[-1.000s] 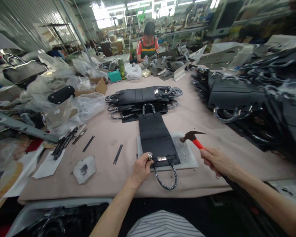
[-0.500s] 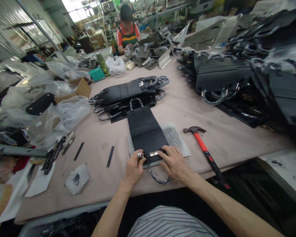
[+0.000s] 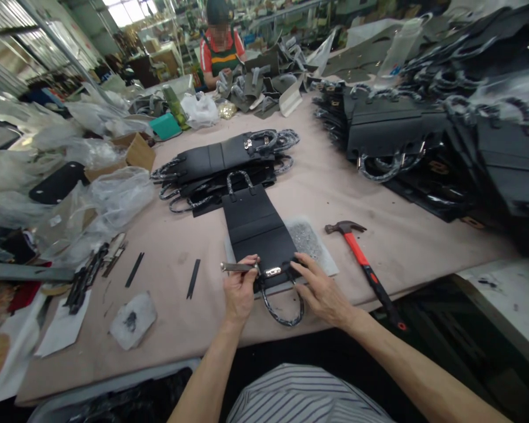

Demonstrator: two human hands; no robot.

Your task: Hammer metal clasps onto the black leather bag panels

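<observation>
Both hands rest at the black bag panel (image 3: 258,232), left hand (image 3: 239,289) pinching a metal tool (image 3: 235,267).

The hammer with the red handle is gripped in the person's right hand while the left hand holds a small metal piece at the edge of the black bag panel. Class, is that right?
Not quite. The head view shows the hammer lying on the table, untouched. The right hand rests flat on the black bag panel. The left hand does hold the small metal piece.
</observation>
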